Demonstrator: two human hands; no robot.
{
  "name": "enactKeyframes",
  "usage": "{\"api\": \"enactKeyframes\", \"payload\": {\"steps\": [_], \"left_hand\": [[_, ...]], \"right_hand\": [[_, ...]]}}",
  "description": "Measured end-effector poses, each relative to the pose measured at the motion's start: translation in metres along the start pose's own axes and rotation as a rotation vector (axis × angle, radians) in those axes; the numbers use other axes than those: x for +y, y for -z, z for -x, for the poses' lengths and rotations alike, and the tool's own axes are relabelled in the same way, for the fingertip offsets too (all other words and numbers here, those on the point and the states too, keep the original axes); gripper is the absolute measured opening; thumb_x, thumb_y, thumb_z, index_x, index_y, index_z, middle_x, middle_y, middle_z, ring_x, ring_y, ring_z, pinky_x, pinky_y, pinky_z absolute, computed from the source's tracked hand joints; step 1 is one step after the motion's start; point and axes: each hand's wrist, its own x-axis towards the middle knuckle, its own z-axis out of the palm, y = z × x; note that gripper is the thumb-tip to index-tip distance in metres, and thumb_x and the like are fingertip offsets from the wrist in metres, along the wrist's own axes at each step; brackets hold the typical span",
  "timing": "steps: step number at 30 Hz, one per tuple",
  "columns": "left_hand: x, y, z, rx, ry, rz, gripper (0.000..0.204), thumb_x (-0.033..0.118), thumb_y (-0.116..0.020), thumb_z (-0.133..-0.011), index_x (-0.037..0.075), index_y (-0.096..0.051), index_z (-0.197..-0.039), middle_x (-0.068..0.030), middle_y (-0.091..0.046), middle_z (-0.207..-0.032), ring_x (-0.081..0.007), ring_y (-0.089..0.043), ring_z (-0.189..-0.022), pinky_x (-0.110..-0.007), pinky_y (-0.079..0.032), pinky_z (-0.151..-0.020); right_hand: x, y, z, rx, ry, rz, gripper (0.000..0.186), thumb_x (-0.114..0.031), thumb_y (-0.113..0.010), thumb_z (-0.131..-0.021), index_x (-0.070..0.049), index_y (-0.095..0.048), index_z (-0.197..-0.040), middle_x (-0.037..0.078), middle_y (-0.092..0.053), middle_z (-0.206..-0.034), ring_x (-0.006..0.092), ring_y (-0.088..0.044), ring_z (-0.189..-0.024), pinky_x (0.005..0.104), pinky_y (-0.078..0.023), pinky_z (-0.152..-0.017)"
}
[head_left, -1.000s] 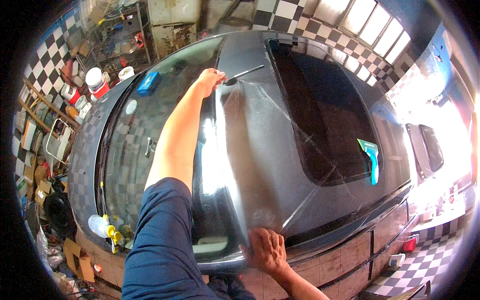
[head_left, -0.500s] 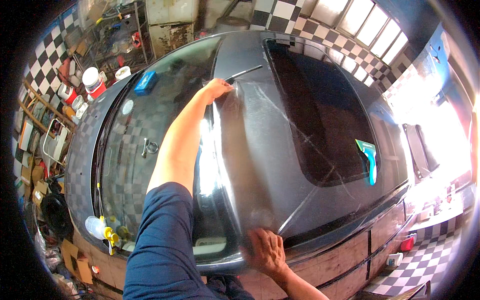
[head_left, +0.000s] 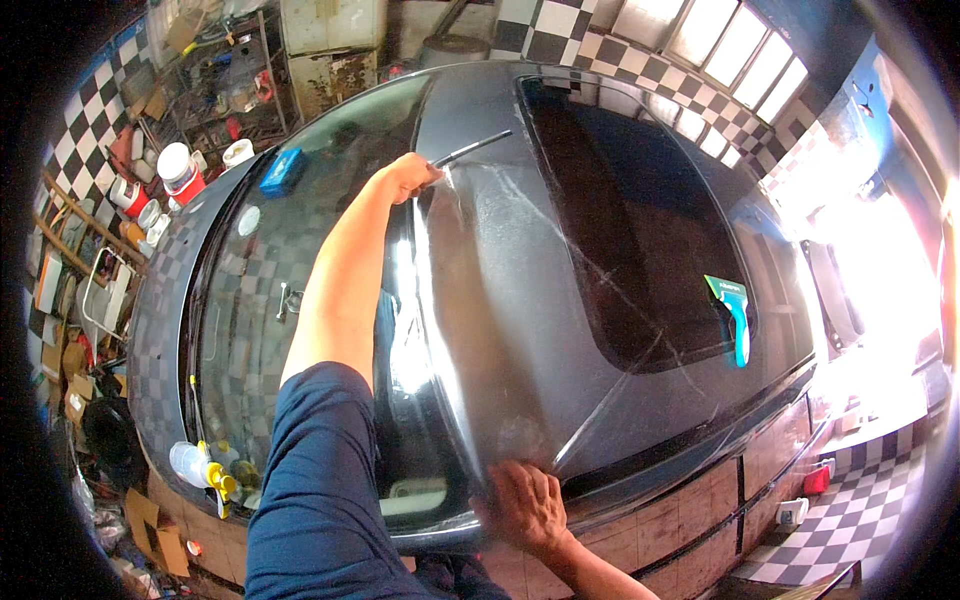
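Observation:
A glossy film (head_left: 505, 260) with creases lies over the front of a dark grey car roof and reaches onto the black sunroof (head_left: 625, 200). At the far side, my left hand (head_left: 408, 178) is closed in a pinch on the film's edge, where the roof meets the windshield (head_left: 250, 330). A thin black antenna rod (head_left: 478, 146) sticks out to the right just beyond that hand. My right hand (head_left: 522, 505) has its fingers curled over the film's near corner by the roof's side edge; its fingertips are partly hidden. Between both hands the film looks stretched, with a brownish reflection.
A turquoise squeegee (head_left: 738, 318) rests at the sunroof's rear near corner. A spray bottle with a yellow head (head_left: 205, 470) and a blue box (head_left: 281, 172) lie on the windshield. Buckets (head_left: 180, 172) and shelves stand past the hood, cardboard boxes (head_left: 155, 530) at lower left.
My left hand has shifted slightly left toward the windshield, keeping its pinch on the film. My right hand stays almost in place at the near corner. The whole view has shifted a little.

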Motion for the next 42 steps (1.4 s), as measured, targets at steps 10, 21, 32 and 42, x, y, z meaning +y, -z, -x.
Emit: {"api": "enactKeyframes", "payload": {"steps": [10, 21, 32, 42], "left_hand": [[0.014, -0.003, 0.009, -0.024, 0.020, 0.246, 0.016, 0.013, -0.069, -0.081, 0.002, -0.061, -0.072, -0.0034, -0.052, -0.063, -0.0142, -0.044, -0.052, -0.030, -0.035, -0.047], [0.006, -0.005, 0.015, -0.107, -0.022, 0.272, 0.013, 0.010, -0.064, -0.083, 0.001, -0.062, -0.073, -0.0026, -0.054, -0.065, -0.0132, -0.048, -0.054, -0.029, -0.038, -0.046], [0.013, 0.006, 0.016, -0.224, 0.079, 0.344, 0.009, 0.013, -0.061, -0.088, 0.004, -0.062, -0.085, -0.0014, -0.058, -0.074, -0.0115, -0.052, -0.064, -0.026, -0.045, -0.057], [0.015, -0.014, 0.033, -0.156, -0.065, 0.162, 0.015, 0.012, -0.075, -0.074, 0.005, -0.064, -0.083, -0.0006, -0.058, -0.074, -0.0102, -0.052, -0.062, -0.024, -0.042, -0.053]], "right_hand": [[0.001, -0.003, 0.001, 0.039, -0.006, -0.017, 0.049, -0.033, -0.071, -0.070, -0.009, -0.058, -0.111, 0.006, -0.051, -0.112, 0.0247, -0.050, -0.101, 0.0393, -0.042, -0.081], [0.001, 0.001, -0.003, 0.050, 0.019, 0.000, 0.045, -0.034, -0.070, -0.074, -0.007, -0.059, -0.109, 0.008, -0.055, -0.107, 0.0253, -0.055, -0.094, 0.0380, -0.046, -0.075], [0.002, -0.007, 0.002, 0.040, 0.011, -0.004, 0.049, -0.036, -0.070, -0.071, -0.009, -0.059, -0.111, 0.005, -0.052, -0.110, 0.0241, -0.049, -0.100, 0.0376, -0.041, -0.080], [0.000, 0.004, -0.002, -0.027, 0.015, 0.016, 0.047, -0.036, -0.067, -0.077, -0.006, -0.058, -0.112, 0.007, -0.054, -0.111, 0.0254, -0.053, -0.100, 0.0377, -0.045, -0.078]]}}
